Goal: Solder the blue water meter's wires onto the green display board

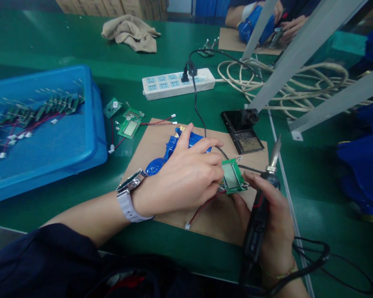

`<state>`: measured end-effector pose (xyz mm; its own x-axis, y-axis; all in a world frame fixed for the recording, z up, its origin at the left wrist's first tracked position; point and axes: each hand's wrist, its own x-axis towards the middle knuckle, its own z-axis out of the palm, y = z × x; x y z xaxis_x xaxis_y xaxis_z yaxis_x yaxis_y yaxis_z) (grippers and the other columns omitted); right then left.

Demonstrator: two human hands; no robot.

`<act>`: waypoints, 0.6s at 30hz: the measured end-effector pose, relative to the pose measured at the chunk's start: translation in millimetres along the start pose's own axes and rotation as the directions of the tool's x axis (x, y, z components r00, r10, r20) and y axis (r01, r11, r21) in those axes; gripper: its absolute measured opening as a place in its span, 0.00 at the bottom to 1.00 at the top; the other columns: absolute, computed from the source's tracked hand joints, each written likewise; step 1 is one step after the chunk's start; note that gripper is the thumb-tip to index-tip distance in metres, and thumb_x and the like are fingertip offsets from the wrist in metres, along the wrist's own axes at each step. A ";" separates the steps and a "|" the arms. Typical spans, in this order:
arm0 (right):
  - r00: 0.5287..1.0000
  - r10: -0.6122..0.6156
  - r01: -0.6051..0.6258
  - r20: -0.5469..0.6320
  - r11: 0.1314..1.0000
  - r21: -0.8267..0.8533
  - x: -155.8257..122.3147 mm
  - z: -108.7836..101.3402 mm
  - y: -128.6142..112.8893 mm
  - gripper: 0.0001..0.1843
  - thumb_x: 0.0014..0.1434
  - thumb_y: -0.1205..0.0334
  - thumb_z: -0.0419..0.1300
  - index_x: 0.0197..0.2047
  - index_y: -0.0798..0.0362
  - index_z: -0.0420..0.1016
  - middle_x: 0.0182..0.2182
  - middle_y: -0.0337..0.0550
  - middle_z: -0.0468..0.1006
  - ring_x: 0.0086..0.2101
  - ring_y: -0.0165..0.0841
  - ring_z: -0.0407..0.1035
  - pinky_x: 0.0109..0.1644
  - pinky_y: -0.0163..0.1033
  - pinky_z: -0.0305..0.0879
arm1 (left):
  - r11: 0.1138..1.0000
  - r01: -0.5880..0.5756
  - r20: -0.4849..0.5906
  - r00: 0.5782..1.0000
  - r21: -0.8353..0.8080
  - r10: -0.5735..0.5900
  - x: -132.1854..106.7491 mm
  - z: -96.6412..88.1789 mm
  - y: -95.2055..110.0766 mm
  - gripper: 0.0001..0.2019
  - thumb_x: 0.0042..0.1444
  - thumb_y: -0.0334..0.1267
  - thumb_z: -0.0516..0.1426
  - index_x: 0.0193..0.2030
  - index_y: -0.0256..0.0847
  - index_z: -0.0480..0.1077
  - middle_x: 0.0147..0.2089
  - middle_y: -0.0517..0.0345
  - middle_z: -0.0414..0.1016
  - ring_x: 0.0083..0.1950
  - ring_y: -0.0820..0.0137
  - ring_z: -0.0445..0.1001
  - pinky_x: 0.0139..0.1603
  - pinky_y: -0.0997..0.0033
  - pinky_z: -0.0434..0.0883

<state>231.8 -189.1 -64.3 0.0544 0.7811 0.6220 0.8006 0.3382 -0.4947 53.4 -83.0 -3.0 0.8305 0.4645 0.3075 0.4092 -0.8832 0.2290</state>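
My left hand (186, 178), with a watch on the wrist, reaches over a blue housing (170, 149) lying on the cardboard. Two of its fingers stretch across the housing. The others curl in at the left edge of a green circuit board (232, 176) with a grey display; their tips are hidden. A red and black wire pair with a white connector (187, 226) trails below the board. In my right hand (275, 215) is a soldering iron (257, 223), its tip pointing up and away from the board. That hand's fingertips are at the board's right edge.
A blue bin (96, 136) of wired boards stands left, with loose display boards (130, 126) beside it. Behind are a power strip (178, 85), a cloth (130, 33) and coiled cable (298, 87). A soldering stand (242, 130) sits near grey posts. A co-worker's hands (294, 29) work opposite.
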 end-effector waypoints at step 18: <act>0.998 -0.041 0.037 -0.056 0.996 -0.077 -4.3 -4.2 0.8 0.34 0.55 0.73 0.64 0.63 0.49 0.61 0.51 0.43 0.75 0.49 0.36 0.71 0.55 0.42 0.69 | 0.999 -0.026 0.023 0.999 0.022 0.026 1.7 1.1 -1.0 0.07 0.56 0.35 0.57 0.27 0.41 0.72 0.37 0.61 0.77 0.61 0.57 0.64 0.68 0.33 0.39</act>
<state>234.7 -194.4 -64.8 0.0545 0.7359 0.6749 0.8453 0.3257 -0.4234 54.8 -81.3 -3.8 0.8491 0.4402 0.2920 0.3957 -0.8962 0.2006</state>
